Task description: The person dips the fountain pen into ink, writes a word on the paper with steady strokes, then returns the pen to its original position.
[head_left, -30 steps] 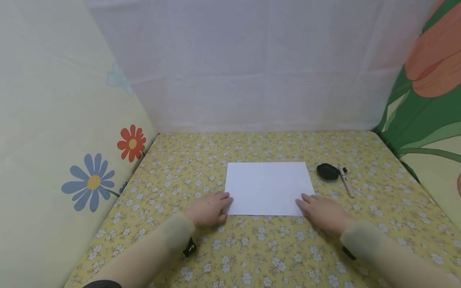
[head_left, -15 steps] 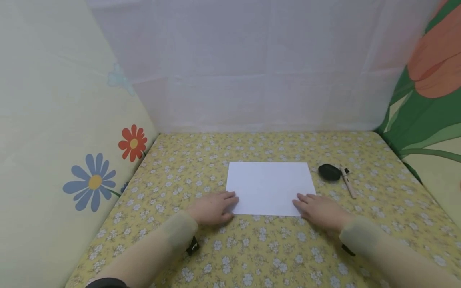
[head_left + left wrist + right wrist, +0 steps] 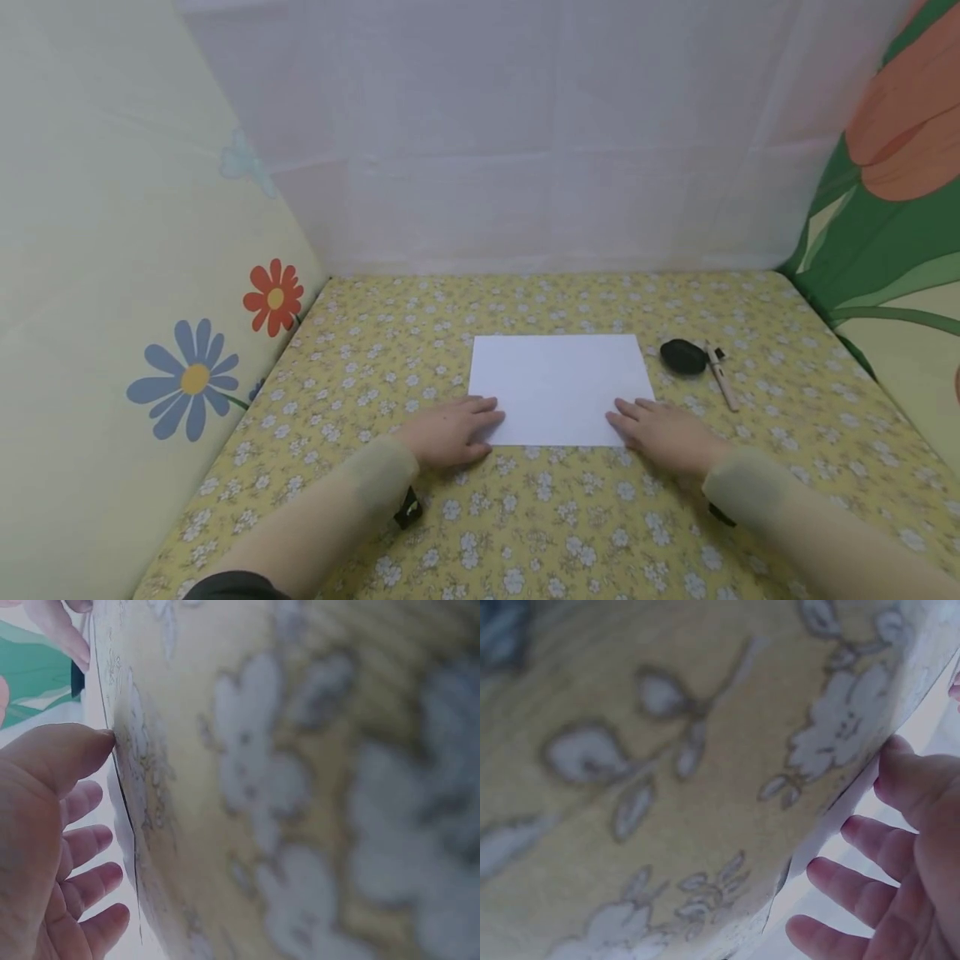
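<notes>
A white sheet of paper lies flat on the yellow flowered tablecloth in the head view. Over its near left corner rests my left hand, fingers extended onto the sheet and thumb by the near edge. My right hand lies on the near right corner in much the same way. In the left wrist view the left thumb touches the paper's edge, with the other fingers spread. The right wrist view has the right thumb at the edge and the fingers apart.
Right of the paper sit a small black rounded object and a light-coloured pen with a dark part at its far end. A pale cloth hangs behind the tablecloth. Flower-printed panels stand at both sides.
My left hand has slid right, further onto the paper, and its fingers have straightened. My right hand has shifted slightly left onto the sheet. The paper stays about where it was.
</notes>
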Demonstrator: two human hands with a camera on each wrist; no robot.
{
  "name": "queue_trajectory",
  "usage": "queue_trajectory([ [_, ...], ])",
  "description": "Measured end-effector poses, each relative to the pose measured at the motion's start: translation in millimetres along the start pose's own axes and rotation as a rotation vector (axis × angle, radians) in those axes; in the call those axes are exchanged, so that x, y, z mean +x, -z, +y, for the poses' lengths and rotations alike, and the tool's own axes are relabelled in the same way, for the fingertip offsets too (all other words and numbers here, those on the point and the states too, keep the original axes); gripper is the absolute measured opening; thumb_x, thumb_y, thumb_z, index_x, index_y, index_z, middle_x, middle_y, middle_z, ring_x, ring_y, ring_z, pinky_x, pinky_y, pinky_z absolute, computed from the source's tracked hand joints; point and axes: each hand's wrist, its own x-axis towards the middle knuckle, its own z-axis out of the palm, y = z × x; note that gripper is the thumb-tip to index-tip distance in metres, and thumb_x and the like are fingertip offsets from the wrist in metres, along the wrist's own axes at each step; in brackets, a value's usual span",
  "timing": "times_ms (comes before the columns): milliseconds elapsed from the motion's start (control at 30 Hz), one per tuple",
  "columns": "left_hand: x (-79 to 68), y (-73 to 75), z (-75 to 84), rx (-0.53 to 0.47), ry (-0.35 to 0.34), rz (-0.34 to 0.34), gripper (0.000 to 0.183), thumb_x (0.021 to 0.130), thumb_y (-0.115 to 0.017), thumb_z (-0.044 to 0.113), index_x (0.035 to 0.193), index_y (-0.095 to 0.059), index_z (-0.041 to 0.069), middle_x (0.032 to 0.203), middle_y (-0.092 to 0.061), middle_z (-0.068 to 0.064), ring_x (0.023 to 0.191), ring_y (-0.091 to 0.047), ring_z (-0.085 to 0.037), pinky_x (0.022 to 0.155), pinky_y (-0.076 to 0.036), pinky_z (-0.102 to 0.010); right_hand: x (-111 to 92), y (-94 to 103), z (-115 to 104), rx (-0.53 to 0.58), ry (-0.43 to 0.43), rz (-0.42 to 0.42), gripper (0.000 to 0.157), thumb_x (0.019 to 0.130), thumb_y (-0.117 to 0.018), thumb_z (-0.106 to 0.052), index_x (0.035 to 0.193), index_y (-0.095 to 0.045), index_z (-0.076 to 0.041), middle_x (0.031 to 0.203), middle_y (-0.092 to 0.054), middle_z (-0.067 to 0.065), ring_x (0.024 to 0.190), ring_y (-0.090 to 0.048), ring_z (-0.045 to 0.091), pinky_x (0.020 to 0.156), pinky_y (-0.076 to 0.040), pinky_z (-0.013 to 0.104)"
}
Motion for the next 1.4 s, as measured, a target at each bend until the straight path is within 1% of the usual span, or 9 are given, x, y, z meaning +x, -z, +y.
queue_trajectory([
  [267,4.1,-1.5,-1.6,-0.05,-0.003,-0.012,0.058,0.099,-0.047,0.046,0.15,-0.035,0.022,0.158,-0.024,0.001,0.144,-0.023,-0.022,0.116,-0.021,-0.041,1,-3.5,2,-0.002,0.006,0.0,0.046,0.098,-0.057,-0.021,0.14,-0.049,-0.003,0.143,-0.045,0.021,0.126,-0.047,0.04,0.103,-0.039,0.054],
  [533,10.9,-9.8,-7.8,-0.097,-0.065,-0.024,0.053,0.104,-0.037,0.041,0.153,-0.026,0.025,0.16,-0.014,0.0,0.146,-0.012,-0.025,0.117,-0.015,-0.044,3,-3.8,1,0.082,-0.027,-0.004,0.046,0.098,-0.056,-0.019,0.139,-0.049,-0.001,0.144,-0.043,0.022,0.128,-0.043,0.043,0.105,-0.036,0.056],
  [633,12.5,-9.9,-8.6,-0.092,-0.077,-0.034,0.052,0.105,-0.035,0.04,0.154,-0.024,0.026,0.161,-0.011,0.0,0.147,-0.009,-0.024,0.117,-0.014,-0.043,2,-1.5,-1,0.094,-0.034,-0.001,0.046,0.098,-0.057,-0.019,0.139,-0.049,-0.001,0.144,-0.043,0.022,0.129,-0.043,0.043,0.105,-0.035,0.057],
  [767,12.8,-8.5,-7.5,-0.042,-0.117,-0.045,0.052,0.105,-0.034,0.039,0.154,-0.022,0.025,0.161,-0.01,-0.002,0.147,-0.008,-0.026,0.118,-0.013,-0.045,1,-0.1,-2,0.13,-0.053,-0.005,0.046,0.098,-0.056,-0.018,0.14,-0.049,-0.001,0.145,-0.042,0.022,0.13,-0.041,0.043,0.105,-0.034,0.057],
  [900,13.0,-6.5,-5.3,-0.008,-0.152,-0.077,0.053,0.106,-0.031,0.04,0.155,-0.019,0.025,0.161,-0.006,-0.004,0.147,-0.005,-0.028,0.118,-0.011,-0.047,1,-1.7,-1,0.165,-0.074,-0.015,0.046,0.098,-0.056,-0.019,0.141,-0.048,-0.003,0.147,-0.04,0.021,0.132,-0.039,0.042,0.106,-0.034,0.057],
  [1033,12.5,-6.2,-5.3,-0.01,-0.15,-0.108,0.056,0.105,-0.028,0.045,0.156,-0.013,0.026,0.162,0.0,-0.004,0.147,-0.001,-0.027,0.118,-0.008,-0.049,2,-4.4,0,0.179,-0.082,-0.011,0.046,0.098,-0.056,-0.019,0.141,-0.048,-0.004,0.147,-0.04,0.02,0.132,-0.038,0.042,0.106,-0.033,0.058],
  [1233,11.1,-7.7,-6.7,-0.023,-0.157,-0.106,0.058,0.104,-0.029,0.048,0.156,-0.012,0.028,0.162,0.002,-0.003,0.147,0.001,-0.026,0.117,-0.006,-0.05,2,-6.2,5,0.201,-0.064,-0.014,0.048,0.098,-0.057,-0.023,0.141,-0.048,-0.005,0.146,-0.041,0.021,0.131,-0.04,0.042,0.105,-0.034,0.058],
  [1333,11.0,-7.3,-5.9,-0.013,-0.162,-0.095,0.058,0.104,-0.029,0.048,0.156,-0.013,0.029,0.162,0.001,-0.003,0.147,0.0,-0.026,0.117,-0.006,-0.051,-2,-1.1,10,0.281,-0.096,-0.034,0.051,0.097,-0.059,-0.026,0.142,-0.047,-0.005,0.145,-0.043,0.021,0.13,-0.041,0.042,0.105,-0.033,0.06],
  [1400,11.1,-6.6,-5.0,-0.008,-0.164,-0.09,0.057,0.104,-0.03,0.048,0.156,-0.014,0.028,0.162,-0.001,-0.004,0.147,-0.001,-0.026,0.117,-0.007,-0.051,-6,4.7,15,0.344,-0.152,-0.027,0.05,0.097,-0.057,-0.028,0.141,-0.048,-0.006,0.143,-0.045,0.021,0.129,-0.042,0.042,0.104,-0.033,0.06],
])
